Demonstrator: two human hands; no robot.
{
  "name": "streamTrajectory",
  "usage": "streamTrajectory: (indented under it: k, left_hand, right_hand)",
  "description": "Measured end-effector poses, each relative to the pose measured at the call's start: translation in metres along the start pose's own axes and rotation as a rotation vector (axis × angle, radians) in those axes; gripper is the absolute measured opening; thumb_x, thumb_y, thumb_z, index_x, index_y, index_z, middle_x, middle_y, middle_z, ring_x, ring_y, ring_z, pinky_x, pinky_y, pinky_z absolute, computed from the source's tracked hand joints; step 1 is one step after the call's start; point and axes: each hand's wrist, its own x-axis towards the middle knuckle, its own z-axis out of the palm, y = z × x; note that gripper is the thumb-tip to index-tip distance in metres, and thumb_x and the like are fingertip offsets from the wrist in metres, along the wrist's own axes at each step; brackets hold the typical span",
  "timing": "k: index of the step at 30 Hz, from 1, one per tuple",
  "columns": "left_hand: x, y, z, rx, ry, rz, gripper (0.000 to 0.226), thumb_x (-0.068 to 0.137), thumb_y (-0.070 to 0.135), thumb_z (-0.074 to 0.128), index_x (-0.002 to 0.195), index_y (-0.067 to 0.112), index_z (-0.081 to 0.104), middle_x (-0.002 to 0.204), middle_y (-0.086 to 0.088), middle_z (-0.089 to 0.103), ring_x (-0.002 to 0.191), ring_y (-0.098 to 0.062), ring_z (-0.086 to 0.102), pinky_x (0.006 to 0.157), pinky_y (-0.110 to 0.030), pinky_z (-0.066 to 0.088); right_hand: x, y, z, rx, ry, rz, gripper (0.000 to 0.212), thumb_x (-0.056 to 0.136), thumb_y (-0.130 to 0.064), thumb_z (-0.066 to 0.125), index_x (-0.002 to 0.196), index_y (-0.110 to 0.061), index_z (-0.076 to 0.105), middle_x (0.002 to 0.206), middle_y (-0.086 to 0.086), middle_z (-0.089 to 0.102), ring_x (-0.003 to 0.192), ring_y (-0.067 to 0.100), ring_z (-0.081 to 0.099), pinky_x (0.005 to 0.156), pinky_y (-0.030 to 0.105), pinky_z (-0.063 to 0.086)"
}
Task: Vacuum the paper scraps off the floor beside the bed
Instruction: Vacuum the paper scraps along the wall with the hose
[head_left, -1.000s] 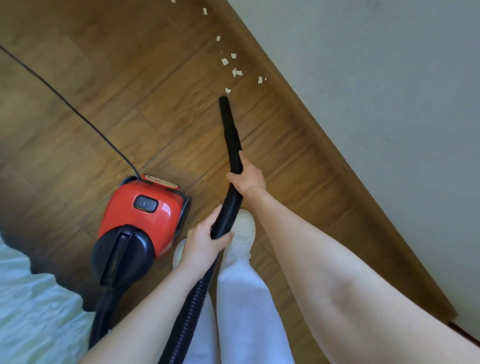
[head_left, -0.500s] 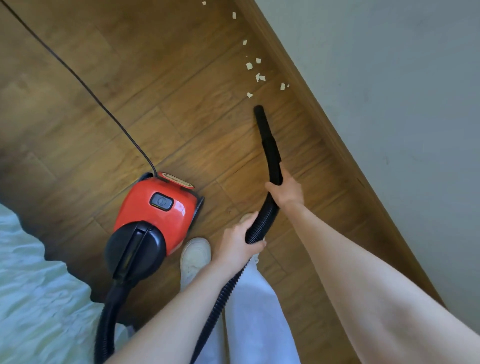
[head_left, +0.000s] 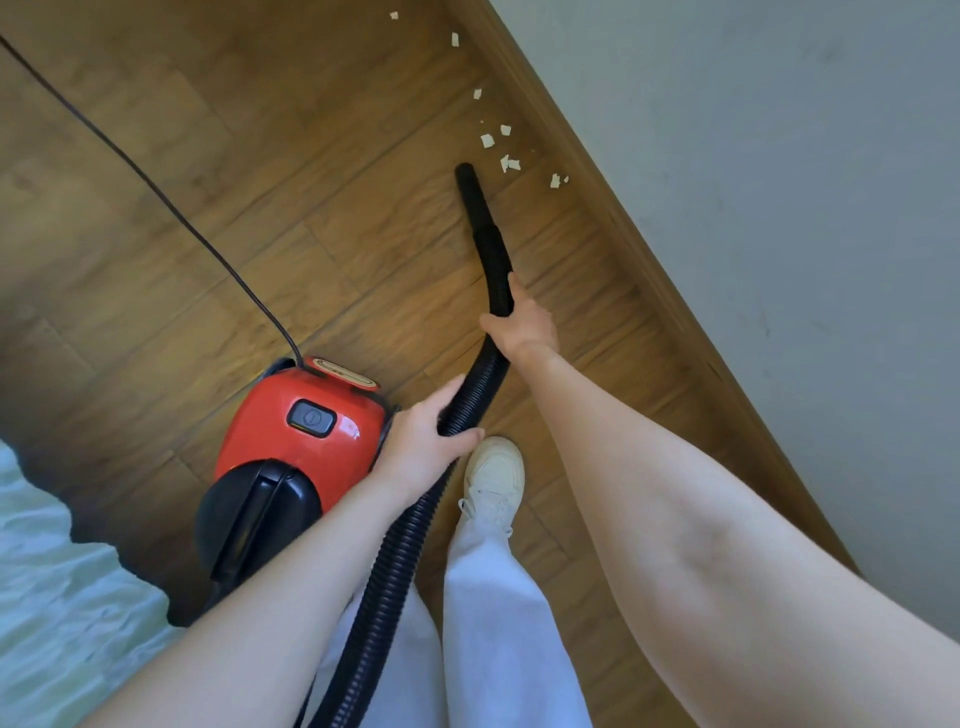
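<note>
Now, bed (head_left: 57, 597): lower left.
Vacuum (head_left: 296, 457): parked beside us.
Left hand (head_left: 421, 441): grips the ribbed hose (head_left: 395, 561), managing slack.
Right hand (head_left: 522, 325): clasps the nozzle (head_left: 480, 223), aiming.
Paper scraps (head_left: 506, 156): just beyond its tip, along the baseboard (head_left: 623, 249).

The floor (head_left: 322, 218) was wood-grain plank, brown, with a soft satin sheen. On it lay the vacuum cleaner (head_left: 291, 457): glossy red plastic shell, highlights bouncing off, and a smooth black plastic front end. Its hose (head_left: 395, 561), running out beside the red shell, was ribbed black plastic, matt; further from the vacuum it became a smooth, dull black nozzle (head_left: 480, 218). Beyond the nozzle tip, pale paper scraps (head_left: 506, 163) looked torn and ragged-edged. The wall (head_left: 779, 208) past them was matt, faintly rough paint. Near the vacuum, white cloth trousers (head_left: 498, 613) and a smooth white shoe (head_left: 493, 478).
</note>
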Motion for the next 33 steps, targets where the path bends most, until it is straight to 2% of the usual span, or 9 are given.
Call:
streamTrajectory:
  k: [6,10,15,21,24,26,29,31,33]
  left_hand:
    - [-0.011,0.001,0.042,0.067,-0.135,-0.009,0.069,0.080,0.025,0.072,0.137,0.049,0.041,0.108,0.011,0.068,0.091,-0.011,0.067,0.086,-0.034,0.055]
    - [-0.014,0.004,0.065,0.075,-0.193,0.005,0.071,0.080,0.026,0.070,0.141,0.045,0.039,0.109,0.009,0.066,0.089,-0.013,0.065,0.085,-0.039,0.055]
    - [0.001,0.015,0.060,0.070,-0.144,0.064,0.070,0.082,0.023,0.071,0.141,0.042,0.039,0.118,0.012,0.062,0.102,-0.013,0.063,0.093,-0.034,0.051]
    - [0.013,0.014,0.030,0.038,0.007,0.072,0.070,0.082,0.024,0.073,0.141,0.040,0.039,0.112,0.014,0.063,0.095,-0.007,0.064,0.086,-0.025,0.052]
    - [0.022,0.012,0.012,-0.018,0.061,0.050,0.070,0.082,0.023,0.074,0.140,0.040,0.040,0.104,0.026,0.060,0.090,0.003,0.062,0.079,-0.009,0.047]
    - [0.029,0.015,0.002,-0.029,0.069,0.049,0.069,0.082,0.021,0.074,0.141,0.038,0.042,0.112,0.025,0.059,0.091,0.001,0.063,0.076,-0.005,0.045]
    - [0.036,0.020,-0.006,-0.006,0.017,0.057,0.070,0.082,0.022,0.074,0.142,0.037,0.041,0.119,0.015,0.061,0.080,-0.001,0.063,0.071,-0.011,0.048]
    - [0.034,0.022,-0.002,0.000,-0.029,0.049,0.071,0.081,0.024,0.075,0.142,0.039,0.041,0.115,0.009,0.066,0.076,-0.003,0.062,0.075,-0.020,0.053]
    - [0.027,0.023,0.007,0.014,-0.064,0.043,0.071,0.081,0.025,0.075,0.141,0.041,0.040,0.111,0.010,0.067,0.075,0.002,0.061,0.080,-0.020,0.053]
  right_hand:
    - [-0.027,0.061,-0.025,0.085,0.071,0.107,0.073,0.093,-0.030,0.055,0.154,-0.030,0.014,0.134,0.005,0.054,0.107,0.020,0.058,0.078,0.028,0.049]
    - [-0.031,0.086,-0.040,0.131,0.094,0.146,0.073,0.092,-0.030,0.055,0.153,-0.032,0.015,0.134,0.001,0.054,0.101,0.015,0.056,0.076,0.024,0.046]
    - [-0.016,0.070,-0.050,0.184,0.082,0.113,0.074,0.092,-0.027,0.057,0.153,-0.034,0.015,0.138,0.001,0.050,0.102,0.014,0.054,0.080,0.025,0.049]
    - [0.014,0.016,-0.031,0.045,-0.027,-0.010,0.078,0.090,-0.030,0.058,0.153,-0.034,0.013,0.134,0.004,0.054,0.105,0.020,0.058,0.088,0.034,0.053]
    - [0.027,-0.012,-0.021,-0.007,-0.041,-0.056,0.077,0.089,-0.030,0.057,0.153,-0.033,0.014,0.129,0.005,0.056,0.106,0.023,0.058,0.091,0.040,0.052]
    - [0.033,-0.024,-0.020,-0.010,-0.028,-0.052,0.077,0.089,-0.030,0.057,0.153,-0.033,0.014,0.127,0.005,0.056,0.105,0.023,0.059,0.089,0.039,0.053]
    - [0.033,-0.025,-0.025,-0.013,0.006,-0.045,0.076,0.090,-0.030,0.055,0.153,-0.032,0.014,0.127,0.005,0.057,0.104,0.022,0.059,0.084,0.034,0.053]
    - [0.027,-0.014,-0.031,-0.004,0.014,-0.032,0.075,0.092,-0.030,0.055,0.154,-0.031,0.013,0.130,0.005,0.056,0.104,0.020,0.059,0.081,0.031,0.051]
    - [0.018,0.000,-0.036,0.017,0.014,-0.007,0.075,0.092,-0.030,0.055,0.154,-0.031,0.012,0.132,0.004,0.055,0.100,0.018,0.058,0.080,0.030,0.051]
